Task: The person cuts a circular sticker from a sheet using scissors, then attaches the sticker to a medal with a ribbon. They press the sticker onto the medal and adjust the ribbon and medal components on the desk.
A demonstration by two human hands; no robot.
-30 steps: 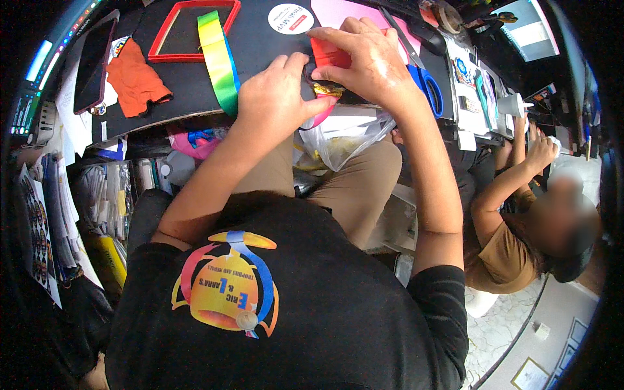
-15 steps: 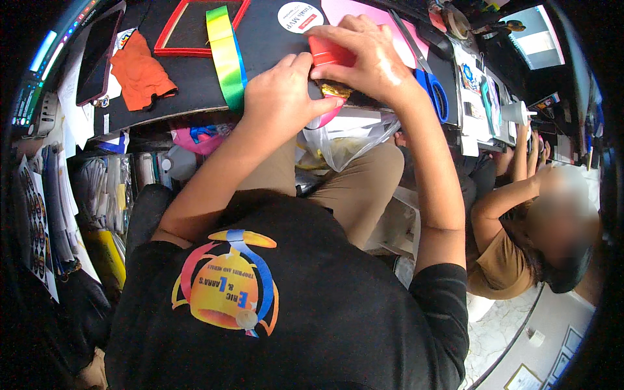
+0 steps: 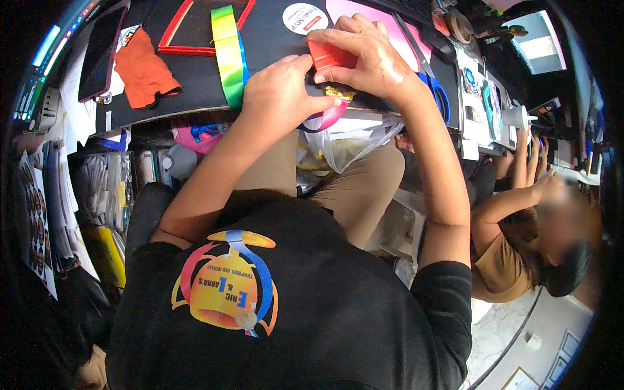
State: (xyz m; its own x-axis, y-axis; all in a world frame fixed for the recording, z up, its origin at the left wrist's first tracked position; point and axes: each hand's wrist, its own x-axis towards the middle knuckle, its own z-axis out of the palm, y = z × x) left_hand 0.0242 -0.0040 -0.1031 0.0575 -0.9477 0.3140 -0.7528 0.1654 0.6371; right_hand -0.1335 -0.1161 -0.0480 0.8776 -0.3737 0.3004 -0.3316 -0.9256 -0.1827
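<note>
My right hand (image 3: 374, 58) grips a flat red plastic piece (image 3: 331, 57) between thumb and fingers, pressing it down at the desk's near edge. Beside it, my left hand (image 3: 279, 88) is closed, its thumb on a gold medal (image 3: 340, 94) that is mostly hidden under the hands. From the medal a pink ribbon (image 3: 333, 117) hangs over the edge. A round white sticker (image 3: 304, 18) lies just beyond my hands. To the left stands a looped yellow, green and blue ribbon (image 3: 225, 52).
A red-rimmed tray (image 3: 162, 47), orange cloth (image 3: 143, 70) and phone (image 3: 103, 58) lie on the left. Scissors with blue handles (image 3: 439, 97) rest on the right by pink paper (image 3: 338, 9). A plastic bag (image 3: 344, 146) hangs below the desk. Another person (image 3: 504, 270) sits at right.
Both hands stay at nearly the same spot, with the red piece still in the right. A little more of the gold medal and pink ribbon shows. The view has shifted slightly.
</note>
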